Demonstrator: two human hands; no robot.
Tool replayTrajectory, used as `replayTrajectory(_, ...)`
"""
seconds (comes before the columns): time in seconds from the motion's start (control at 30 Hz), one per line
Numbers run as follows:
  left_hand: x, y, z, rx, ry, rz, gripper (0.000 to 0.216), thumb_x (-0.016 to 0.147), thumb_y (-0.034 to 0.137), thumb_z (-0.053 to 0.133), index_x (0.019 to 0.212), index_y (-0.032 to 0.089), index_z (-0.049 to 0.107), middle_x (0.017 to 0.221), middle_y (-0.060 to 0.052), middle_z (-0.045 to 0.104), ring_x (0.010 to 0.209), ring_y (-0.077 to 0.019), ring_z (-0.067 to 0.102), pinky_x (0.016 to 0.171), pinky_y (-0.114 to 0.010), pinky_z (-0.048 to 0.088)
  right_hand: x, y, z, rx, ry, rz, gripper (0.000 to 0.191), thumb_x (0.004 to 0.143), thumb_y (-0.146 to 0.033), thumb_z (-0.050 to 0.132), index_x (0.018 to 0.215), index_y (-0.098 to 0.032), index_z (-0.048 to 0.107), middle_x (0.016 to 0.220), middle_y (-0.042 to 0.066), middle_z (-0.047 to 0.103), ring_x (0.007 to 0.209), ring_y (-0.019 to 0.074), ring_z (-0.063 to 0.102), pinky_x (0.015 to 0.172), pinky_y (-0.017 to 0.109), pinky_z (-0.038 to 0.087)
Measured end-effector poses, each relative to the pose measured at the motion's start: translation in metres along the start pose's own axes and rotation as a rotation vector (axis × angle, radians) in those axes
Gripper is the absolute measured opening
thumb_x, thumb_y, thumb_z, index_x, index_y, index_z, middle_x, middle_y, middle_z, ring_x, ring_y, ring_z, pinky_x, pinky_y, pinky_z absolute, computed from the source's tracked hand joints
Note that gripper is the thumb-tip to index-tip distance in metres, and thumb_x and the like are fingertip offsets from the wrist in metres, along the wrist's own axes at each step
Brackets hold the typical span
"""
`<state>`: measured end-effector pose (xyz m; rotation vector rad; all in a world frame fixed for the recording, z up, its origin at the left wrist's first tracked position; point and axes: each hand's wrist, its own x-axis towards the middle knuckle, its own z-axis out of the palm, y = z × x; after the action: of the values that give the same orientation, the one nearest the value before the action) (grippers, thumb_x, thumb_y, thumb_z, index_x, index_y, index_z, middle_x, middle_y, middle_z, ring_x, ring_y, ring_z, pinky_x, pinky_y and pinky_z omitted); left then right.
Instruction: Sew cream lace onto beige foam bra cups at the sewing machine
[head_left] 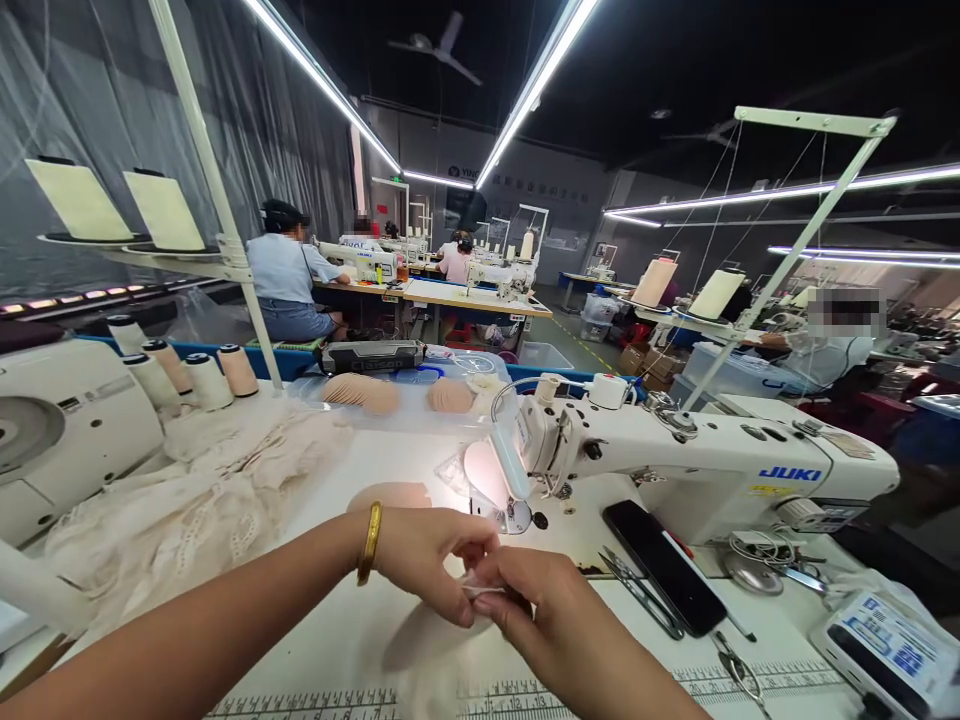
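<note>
Both hands were together low over the counter [337, 630], just in front of the sewing machine [705, 470]. Left hand [424, 560] and right hand [551, 625] pinched one small pale strip [480, 592] between them. It was thin and partly see-through; material unclear. The strip sat right at the fingertips, seemingly just above the counter, though contact was hard to tell. It was probably held near the needle end because that spot was brightly lit; a lit cup [484, 470] glowed there. The two-hand pinch likely kept the flimsy piece taut and flat.

Left grip: thumb and forefinger closed narrow on the strip's left end, other fingers curled under. Right grip: thumb and forefinger closed on the right end, back of the hand toward the camera. The left forearm lay on a long diagonal from bottom left, with a gold bangle [370, 543] at the wrist. The right wrist entered at the bottom edge, angled up-left.

Around them:
- A lace fabric heap [187, 500] lay near, left of the hands.
- A flat cup [390, 495] lay on the counter just beyond the left hand.
- A phone [664, 565] and snips [637, 590] lay to the right by the machine, apart from the hands.
- Thread cones [180, 370] stood back left.
- A person in a blue top [285, 275] sat at a machine far behind.
</note>
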<state>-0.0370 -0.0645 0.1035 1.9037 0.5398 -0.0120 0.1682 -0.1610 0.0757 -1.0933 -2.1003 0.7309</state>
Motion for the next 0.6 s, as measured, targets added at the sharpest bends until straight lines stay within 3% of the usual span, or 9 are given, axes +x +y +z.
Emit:
replayTrajectory(0.07, -0.003, 0.004, -0.001, 0.005, 0.070, -0.032, 0.023, 0.070, 0.027, 0.070, 0.089, 0.024, 0.058, 0.079, 0.006, 0.063, 0.075, -0.0179, 0.059, 0.068, -0.027, 0.046, 0.002, -0.007, -0.009, -0.189, 0.097, -0.135, 0.016, 0.103, -0.018, 0.055, 0.093, -0.024, 0.066, 0.082, 0.001, 0.074, 0.069, 0.0179, 0.067, 0.061, 0.027, 0.045)
replayTrajectory(0.13, -0.010, 0.006, -0.001, 0.097, 0.253, -0.003, 0.016, 0.073, 0.025, 0.066, 0.083, 0.024, 0.054, 0.070, 0.007, 0.053, 0.063, -0.0139, 0.047, 0.057, -0.025, 0.035, 0.005, -0.012, -0.013, -0.419, 0.265, -0.271, 0.019, 0.103, -0.014, 0.052, 0.095, -0.024, 0.067, 0.074, 0.002, 0.070, 0.060, 0.0177, 0.064, 0.055, 0.028, 0.042)
replayTrajectory(0.23, -0.023, 0.001, 0.002, 0.446, 0.622, 0.208, 0.015, 0.082, 0.021, 0.059, 0.076, 0.023, 0.046, 0.064, 0.006, 0.048, 0.058, -0.0139, 0.042, 0.055, -0.027, 0.029, 0.010, -0.008, -0.008, -0.580, 0.497, -0.418, 0.024, 0.100, -0.005, 0.053, 0.105, -0.024, 0.066, 0.080, 0.004, 0.076, 0.064, 0.0191, 0.069, 0.058, 0.029, 0.047)
replayTrajectory(0.3, -0.028, -0.010, 0.009, 0.812, 0.773, 0.364, 0.018, 0.090, 0.012, 0.050, 0.077, 0.023, 0.047, 0.066, 0.003, 0.053, 0.059, -0.0163, 0.045, 0.058, -0.031, 0.029, 0.012, 0.005, 0.001, -0.558, 0.572, -0.476, 0.030, 0.099, 0.000, 0.054, 0.116, -0.023, 0.065, 0.097, 0.008, 0.081, 0.078, 0.0207, 0.075, 0.067, 0.030, 0.053)
replayTrajectory(0.33, -0.030, -0.016, 0.014, 0.992, 0.795, 0.401, 0.021, 0.092, 0.007, 0.047, 0.078, 0.023, 0.050, 0.069, 0.002, 0.057, 0.061, -0.0179, 0.049, 0.059, -0.033, 0.029, 0.012, 0.014, 0.006, -0.552, 0.562, -0.486, 0.032, 0.099, 0.001, 0.053, 0.119, -0.023, 0.064, 0.104, 0.010, 0.082, 0.083, 0.0213, 0.076, 0.071, 0.031, 0.054)
replayTrajectory(0.4, -0.029, -0.028, 0.025, 1.210, 0.726, 0.367, 0.020, 0.093, 0.006, 0.054, 0.083, 0.023, 0.055, 0.078, -0.001, 0.066, 0.069, -0.0216, 0.057, 0.063, -0.035, 0.033, 0.013, 0.038, 0.014, -0.578, 0.463, -0.483, 0.031, 0.101, -0.001, 0.049, 0.116, -0.022, 0.066, 0.107, 0.009, 0.082, 0.086, 0.0215, 0.075, 0.072, 0.032, 0.055)
replayTrajectory(0.5, -0.018, -0.040, 0.038, 1.183, 0.529, 0.270, 0.020, 0.087, 0.017, 0.075, 0.084, 0.023, 0.056, 0.088, -0.002, 0.071, 0.075, -0.0232, 0.062, 0.067, -0.036, 0.040, 0.013, 0.075, 0.018, -0.596, 0.222, -0.465, 0.029, 0.106, -0.009, 0.046, 0.104, -0.024, 0.071, 0.099, 0.003, 0.081, 0.082, 0.0195, 0.071, 0.071, 0.030, 0.053)
replayTrajectory(0.6, 0.005, -0.046, 0.036, 1.173, 0.451, 0.340, 0.019, 0.090, 0.006, 0.066, 0.087, 0.022, 0.057, 0.087, -0.001, 0.070, 0.075, -0.0220, 0.061, 0.074, -0.036, 0.045, 0.014, 0.103, 0.013, -0.518, 0.019, -0.387, 0.029, 0.110, -0.016, 0.046, 0.103, -0.026, 0.073, 0.096, 0.001, 0.078, 0.084, 0.0176, 0.068, 0.075, 0.028, 0.052)
